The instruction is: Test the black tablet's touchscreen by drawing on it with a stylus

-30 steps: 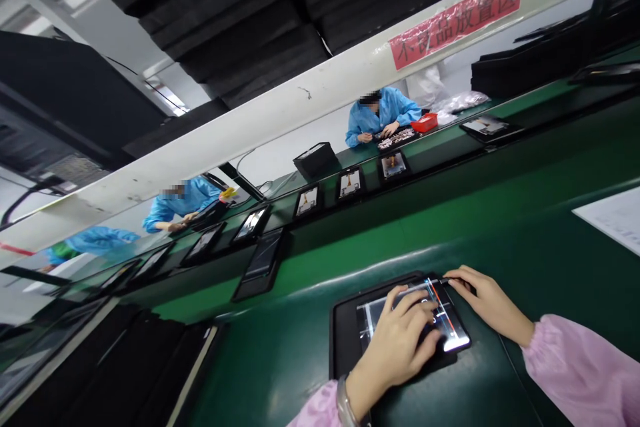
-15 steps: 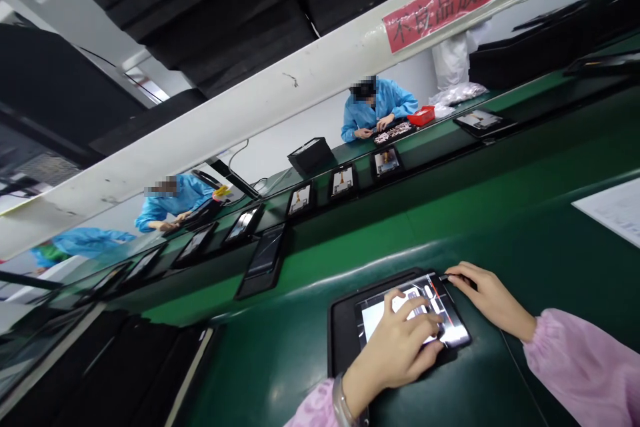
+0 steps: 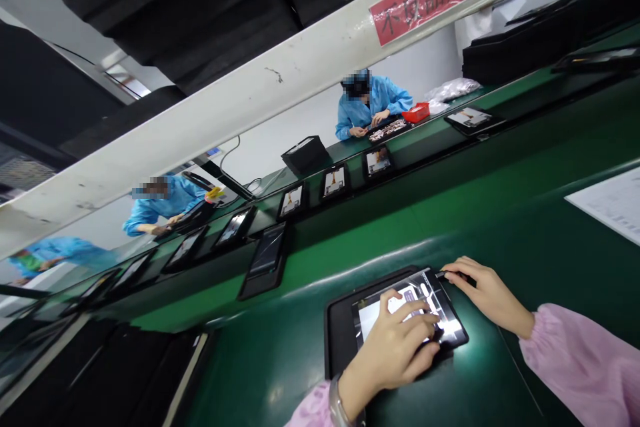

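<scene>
A tablet with its screen lit lies partly over a black tray on the green bench. Across its screen rests my left hand, fingers apart and bent, covering part of the display. My right hand pinches a dark cable plug at the tablet's far right edge. How far the plug sits in the tablet cannot be made out. A thin cable runs down the bench below my right wrist.
Beyond the bench, a green conveyor line carries several black trays with devices. A tray with a dark-screened device juts toward me. Printed paper lies at right. Co-workers in blue sit opposite, below a white beam.
A red line seen on the tablet's screen earlier no longer shows. Both hands keep nearly the same place; the whole view has shifted slightly.
</scene>
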Tool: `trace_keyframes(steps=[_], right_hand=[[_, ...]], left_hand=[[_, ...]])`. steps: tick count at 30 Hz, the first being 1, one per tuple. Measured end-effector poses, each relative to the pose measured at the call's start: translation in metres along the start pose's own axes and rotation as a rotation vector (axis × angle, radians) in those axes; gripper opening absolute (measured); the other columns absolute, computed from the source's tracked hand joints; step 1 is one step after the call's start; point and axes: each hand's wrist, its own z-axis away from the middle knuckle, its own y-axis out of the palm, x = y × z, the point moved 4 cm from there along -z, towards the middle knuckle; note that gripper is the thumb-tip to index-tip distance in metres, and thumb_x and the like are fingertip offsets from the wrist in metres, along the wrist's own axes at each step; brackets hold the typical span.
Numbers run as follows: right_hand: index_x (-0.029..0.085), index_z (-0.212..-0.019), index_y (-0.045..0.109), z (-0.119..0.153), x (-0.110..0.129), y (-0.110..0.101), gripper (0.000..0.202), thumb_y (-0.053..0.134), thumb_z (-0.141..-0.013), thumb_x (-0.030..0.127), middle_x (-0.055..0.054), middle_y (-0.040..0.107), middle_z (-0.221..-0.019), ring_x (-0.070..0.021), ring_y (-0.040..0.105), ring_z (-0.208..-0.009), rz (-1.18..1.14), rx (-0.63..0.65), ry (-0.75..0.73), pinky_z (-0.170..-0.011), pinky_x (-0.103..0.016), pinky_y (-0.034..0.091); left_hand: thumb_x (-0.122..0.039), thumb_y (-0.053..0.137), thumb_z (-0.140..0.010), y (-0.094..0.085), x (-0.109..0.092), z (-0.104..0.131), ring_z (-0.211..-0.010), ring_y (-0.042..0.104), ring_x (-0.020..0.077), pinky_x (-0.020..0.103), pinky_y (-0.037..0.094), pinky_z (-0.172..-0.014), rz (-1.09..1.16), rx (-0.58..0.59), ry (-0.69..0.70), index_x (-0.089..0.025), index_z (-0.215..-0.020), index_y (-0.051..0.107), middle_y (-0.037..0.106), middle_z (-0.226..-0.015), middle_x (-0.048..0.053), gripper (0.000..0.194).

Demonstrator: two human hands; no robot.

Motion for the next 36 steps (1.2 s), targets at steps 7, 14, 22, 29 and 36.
trace_keyframes(steps=[7,14,22,29,36], right_hand=[[0.024,-0.098,0.069,0.001,-0.012,0.003,0.025,0.051,-0.103,0.04,-0.002,0.064,-0.096,-0.026,0.062,-0.09,0.038,0.007,0.072,-0.079,-0.038,0.046],[0.023,-0.099,0.067,0.001,-0.011,0.004,0.026,0.047,-0.103,0.04,-0.005,0.066,-0.099,-0.0283,0.063,-0.093,0.076,0.018,0.078,-0.081,-0.04,0.048],[0.023,-0.1,0.067,0.001,-0.011,0.004,0.025,0.046,-0.103,0.038,-0.005,0.065,-0.1,-0.0279,0.063,-0.095,0.083,0.023,0.067,-0.082,-0.038,0.048],[0.02,-0.099,0.068,0.0,-0.004,0.005,0.025,0.046,-0.102,0.033,-0.005,0.065,-0.095,-0.0265,0.063,-0.089,0.075,0.007,0.055,-0.078,-0.037,0.048],[0.02,-0.096,0.07,0.0,-0.001,0.004,0.02,0.051,-0.099,0.025,-0.004,0.065,-0.09,-0.0242,0.061,-0.082,0.076,-0.015,0.063,-0.073,-0.033,0.046]], left_hand=[[-0.034,0.049,-0.103,-0.007,0.013,-0.003,-0.135,0.047,0.0279,0.051,0.025,-0.108,-0.025,0.014,-0.219,-0.021,-0.112,0.051,0.062,-0.138,0.008,0.016],[-0.04,0.05,-0.103,0.005,0.021,-0.004,-0.145,0.035,0.0328,0.059,0.023,-0.111,-0.039,0.128,-0.303,-0.023,-0.116,0.052,0.057,-0.145,0.007,0.022],[-0.037,0.052,-0.103,0.006,0.022,-0.006,-0.145,0.038,0.0304,0.061,0.025,-0.111,-0.042,0.158,-0.316,-0.022,-0.117,0.052,0.059,-0.143,0.008,0.02],[-0.032,0.057,-0.1,0.006,0.017,-0.006,-0.143,0.041,0.0329,0.063,0.03,-0.111,-0.097,0.16,-0.264,-0.02,-0.122,0.052,0.059,-0.142,0.011,0.026],[-0.03,0.044,-0.105,-0.004,0.04,0.024,-0.149,0.035,0.0271,0.06,0.034,-0.117,-0.198,0.048,-0.343,-0.03,-0.142,0.04,0.044,-0.157,0.006,0.038]])
